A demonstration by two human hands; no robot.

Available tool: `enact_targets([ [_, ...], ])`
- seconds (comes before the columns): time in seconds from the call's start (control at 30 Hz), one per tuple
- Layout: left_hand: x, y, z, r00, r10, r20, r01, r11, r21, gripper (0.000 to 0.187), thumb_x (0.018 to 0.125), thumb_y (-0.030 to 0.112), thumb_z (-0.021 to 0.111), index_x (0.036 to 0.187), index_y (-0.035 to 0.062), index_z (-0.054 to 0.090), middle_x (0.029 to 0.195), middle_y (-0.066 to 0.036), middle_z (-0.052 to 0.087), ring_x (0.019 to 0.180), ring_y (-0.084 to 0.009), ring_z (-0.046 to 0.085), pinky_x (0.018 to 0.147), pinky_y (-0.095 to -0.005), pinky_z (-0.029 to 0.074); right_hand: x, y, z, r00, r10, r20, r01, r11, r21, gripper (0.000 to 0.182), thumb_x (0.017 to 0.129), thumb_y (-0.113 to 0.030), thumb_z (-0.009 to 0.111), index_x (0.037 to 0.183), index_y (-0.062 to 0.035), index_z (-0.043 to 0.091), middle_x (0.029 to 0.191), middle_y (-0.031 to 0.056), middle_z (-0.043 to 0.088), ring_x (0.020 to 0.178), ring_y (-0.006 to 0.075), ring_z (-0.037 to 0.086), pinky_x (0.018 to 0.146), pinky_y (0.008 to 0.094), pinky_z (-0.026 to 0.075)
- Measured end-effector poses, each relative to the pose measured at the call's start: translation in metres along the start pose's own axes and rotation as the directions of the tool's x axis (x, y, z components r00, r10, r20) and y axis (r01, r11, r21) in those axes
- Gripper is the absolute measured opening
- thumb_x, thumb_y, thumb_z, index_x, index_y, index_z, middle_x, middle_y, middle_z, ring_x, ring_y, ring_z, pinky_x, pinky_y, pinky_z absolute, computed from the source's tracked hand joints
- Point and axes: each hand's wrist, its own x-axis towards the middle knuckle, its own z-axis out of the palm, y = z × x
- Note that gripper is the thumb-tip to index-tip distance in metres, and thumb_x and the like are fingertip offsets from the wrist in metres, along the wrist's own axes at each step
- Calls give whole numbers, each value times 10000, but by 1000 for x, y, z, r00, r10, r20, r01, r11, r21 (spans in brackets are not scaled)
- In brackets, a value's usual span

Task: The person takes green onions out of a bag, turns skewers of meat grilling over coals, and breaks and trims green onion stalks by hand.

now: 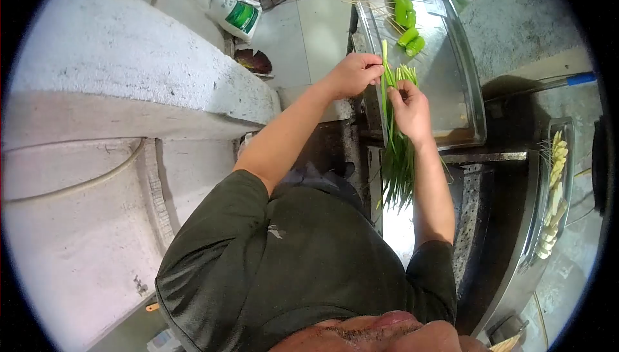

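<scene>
Fingers: left hand [354, 75] pinches thumb against fingertips on slender green stalks [385, 49], pale tip upward, at the large tray's [451, 88] left edge; right hand [411, 112] closes thumb and fingertips on stalks just beside, though whether the same ones I cannot tell.
Leafy bunch [399, 168]: under the right hand, its ends over the large tray's near left part, leaves trailing past its near edge.
Slip risk: too light a pinch would likely let thin stalks fan apart; too hard could bruise or snap them.
Drop risk: the overhanging leaves' weight might drag the bunch off the large tray.
Peppers [401, 9]: far half of the large tray, by thin skewers [374, 7] whose tips, jutting leftward, could prick a stray hand.
</scene>
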Motion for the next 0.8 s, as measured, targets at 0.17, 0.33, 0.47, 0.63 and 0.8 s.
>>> enact_targets([
  [0.17, -43, 10, -33, 995, 99, -25, -98, 995, 34, 205, 947, 157, 536, 995, -14, 637, 840, -23, 646, 738, -92, 544, 710, -249, 473, -11, -28, 26, 997, -9, 73, 10, 1000, -7, 200, 902, -202, 600, 905, -3, 622, 677, 62, 618, 620, 113, 550, 599, 277, 450],
  [0.33, -98, 4, -66, 990, 108, -85, -109, 994, -12, 194, 958, 156, 520, 956, 1, 638, 818, -3, 633, 721, -78, 529, 666, -228, 453, -33, -63, 72, 984, 14, 176, -39, 989, 141, 179, 938, -177, 556, 909, -9, 612, 680, 21, 608, 609, 85, 542, 580, 246, 441],
  [0.47, -130, 9, -82, 985, 133, -111, -135, 991, -12, 179, 951, 159, 538, 945, 11, 639, 812, 2, 628, 718, -72, 522, 652, -224, 447, -47, -79, 91, 975, 14, 221, -69, 967, 244, 199, 965, -175, 516, 931, -1, 606, 694, 26, 613, 611, 86, 548, 585, 247, 449],
  [0.63, -154, 1, -92, 969, 186, -165, -196, 979, -51, 213, 915, 179, 580, 956, -22, 637, 780, -44, 660, 680, -109, 574, 647, -271, 476, -63, -96, 110, 974, -27, 223, -8, 987, 158, 235, 988, -194, 478, 937, -1, 601, 695, 27, 608, 619, 91, 549, 589, 251, 450],
  [0.8, -170, -3, -95, 975, 160, -153, -189, 961, -201, 202, 937, 162, 578, 1024, -8, 644, 824, -33, 651, 694, -102, 571, 645, -261, 475, -72, -99, 122, 967, -60, 247, 23, 988, 151, 252, 997, -199, 457, 925, -6, 602, 690, 21, 596, 611, 96, 536, 575, 249, 433],
])
